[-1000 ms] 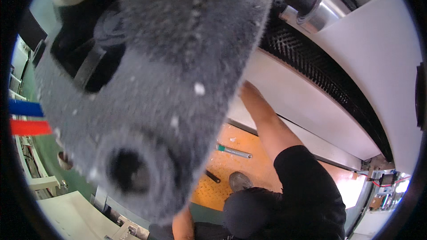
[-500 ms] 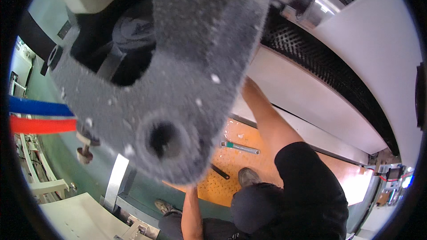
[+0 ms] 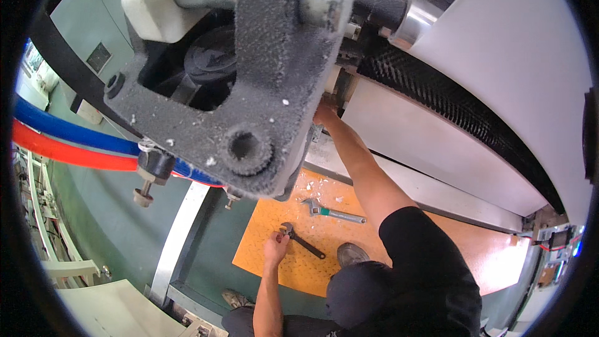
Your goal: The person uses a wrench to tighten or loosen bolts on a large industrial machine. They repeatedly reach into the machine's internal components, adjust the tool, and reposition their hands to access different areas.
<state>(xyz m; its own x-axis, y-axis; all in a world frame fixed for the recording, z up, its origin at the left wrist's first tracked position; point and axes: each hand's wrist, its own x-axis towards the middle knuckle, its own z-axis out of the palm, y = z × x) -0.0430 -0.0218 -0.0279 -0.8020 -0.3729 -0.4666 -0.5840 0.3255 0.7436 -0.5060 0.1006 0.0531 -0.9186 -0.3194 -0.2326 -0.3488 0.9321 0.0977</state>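
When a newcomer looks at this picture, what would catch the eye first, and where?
Probably the big, speckled grey bracket at the upper middle. Next, the blue hose and red hose curving in from the left. Then the orange board, lower middle, with a green-banded wrench and a dark wrench at the left hand.

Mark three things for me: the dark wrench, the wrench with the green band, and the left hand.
Dark wrench (image 3: 307, 246): head view, middle of its handle.
Green-banded wrench (image 3: 344, 216): head view, silver part of its handle.
Left hand (image 3: 275, 249): head view, middle of the hand.
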